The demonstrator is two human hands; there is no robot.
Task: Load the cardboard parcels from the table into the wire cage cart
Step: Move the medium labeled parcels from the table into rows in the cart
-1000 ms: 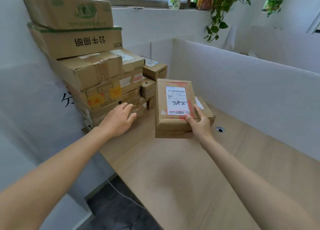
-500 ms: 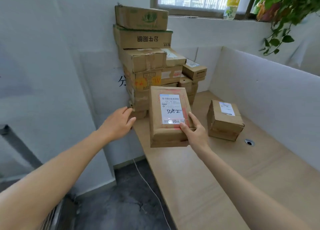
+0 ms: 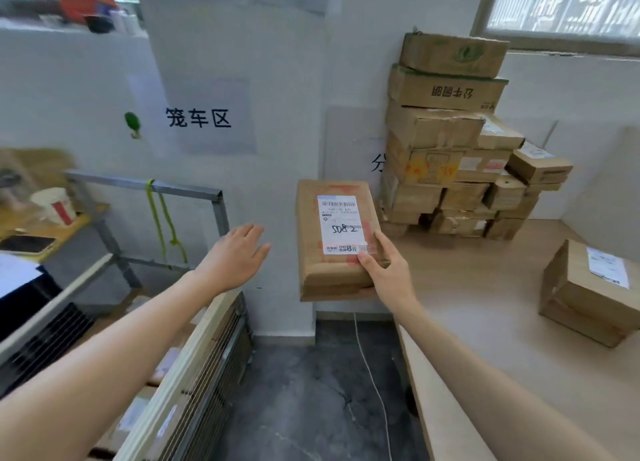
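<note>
My right hand [image 3: 386, 271] grips the near right corner of a flat cardboard parcel [image 3: 311, 242] with a white shipping label, held in the air past the table's left edge. My left hand [image 3: 235, 252] hovers with fingers spread, holding nothing, left of the parcel and above the wire cage cart [image 3: 201, 363] at the lower left. Parcels lie inside the cart behind its mesh wall. A tall stack of cardboard parcels [image 3: 446, 138] stands at the table's far corner against the wall. One more labelled parcel [image 3: 588, 294] sits on the wooden table [image 3: 485, 322] at the right.
A grey metal frame [image 3: 145, 186] with a green cord stands behind the cart. On a shelf at far left are a paper cup [image 3: 55, 206] and a phone [image 3: 27, 244]. Dark floor with a white cable [image 3: 370, 374] lies between cart and table.
The view has swung left from the table to the cart. The held parcel has travelled left, off the table's edge, and my left hand has moved out over the cart.
</note>
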